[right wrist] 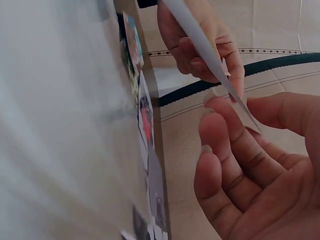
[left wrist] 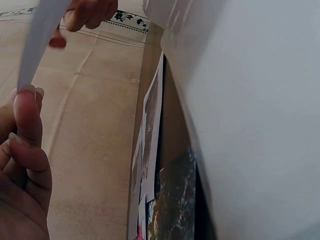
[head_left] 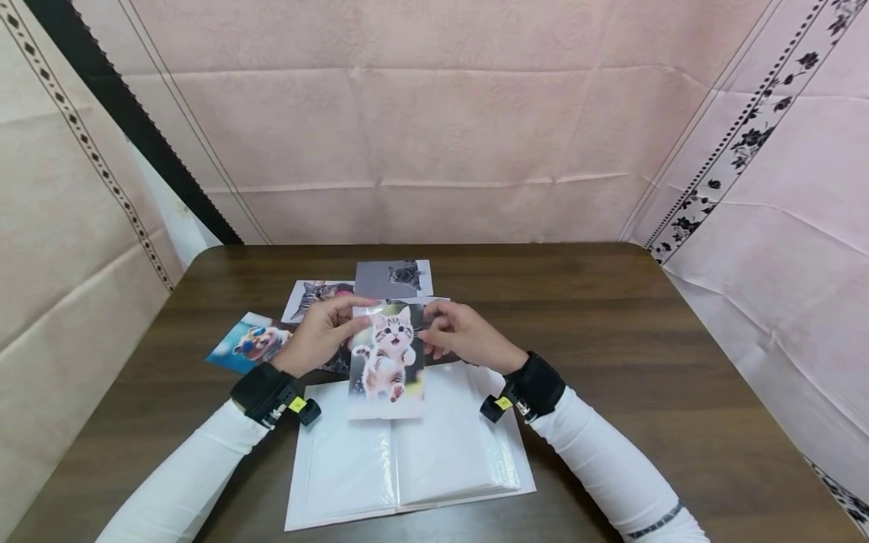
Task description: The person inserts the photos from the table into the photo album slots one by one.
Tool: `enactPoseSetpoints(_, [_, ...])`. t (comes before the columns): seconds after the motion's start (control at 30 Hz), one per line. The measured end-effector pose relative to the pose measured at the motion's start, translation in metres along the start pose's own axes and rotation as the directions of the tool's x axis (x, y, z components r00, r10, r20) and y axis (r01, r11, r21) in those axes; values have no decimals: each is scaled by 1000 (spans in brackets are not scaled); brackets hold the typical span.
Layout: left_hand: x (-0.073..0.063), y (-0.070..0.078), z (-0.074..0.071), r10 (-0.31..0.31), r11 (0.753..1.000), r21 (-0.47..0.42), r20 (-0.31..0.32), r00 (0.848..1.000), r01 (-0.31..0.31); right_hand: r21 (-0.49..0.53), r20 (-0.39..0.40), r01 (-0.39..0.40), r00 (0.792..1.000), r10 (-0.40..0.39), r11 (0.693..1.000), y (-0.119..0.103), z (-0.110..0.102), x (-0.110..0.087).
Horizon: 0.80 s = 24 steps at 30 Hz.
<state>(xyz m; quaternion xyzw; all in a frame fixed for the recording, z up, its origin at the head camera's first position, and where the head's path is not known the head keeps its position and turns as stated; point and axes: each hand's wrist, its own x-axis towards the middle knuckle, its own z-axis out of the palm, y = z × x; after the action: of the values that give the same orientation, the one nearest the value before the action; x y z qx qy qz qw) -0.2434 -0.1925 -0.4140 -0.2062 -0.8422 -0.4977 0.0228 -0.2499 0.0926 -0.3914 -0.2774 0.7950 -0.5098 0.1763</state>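
A photo print of a white kitten (head_left: 388, 362) is held upright above an open photo album (head_left: 346, 460) with clear pockets. My left hand (head_left: 324, 332) pinches its left edge near the top, thumb in front. At the opposite edge, my right hand (head_left: 468, 332) has curled fingers, with thumb and forefinger on either side of the print's edge. Seen edge-on in the right wrist view, the print (right wrist: 200, 42) runs between both hands. My left fingertips (left wrist: 27, 107) grip its lower end in the left wrist view.
Behind the album lie several other photos: a grey one (head_left: 376, 279), a tabby cat one (head_left: 299, 302) and a blue one (head_left: 234, 343) at the left. All rest on a dark wooden table (head_left: 611, 339). Pale cloth (head_left: 441, 136) hangs around it.
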Motion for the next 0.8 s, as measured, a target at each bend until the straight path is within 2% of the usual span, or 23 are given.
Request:
enactPoseSetpoints(0.17, [-2,-2,0,-22,1000,-1,13,1000,22,6,3,-2,1000,2,1000,-4,2,7])
enactPoseSetpoints(0.37, [-4,-2,-3,-12,1000,1,25,1000,12,-24,0,-18,1000,18,1000,-6,4,15])
enactPoseSetpoints(0.47, [-5,-2,-5,-12,1000,-16,28,1000,13,-41,-12,-30,1000,29,999,-7,5,18])
enactPoseSetpoints(0.67, [-10,-6,-12,-60,994,-85,31,998,63,-52,-45,-64,997,62,997,-10,3,26])
enactPoseSetpoints(0.8, [-17,-14,-17,-75,990,-111,72,995,83,-46,-61,-62,996,59,997,-9,2,31])
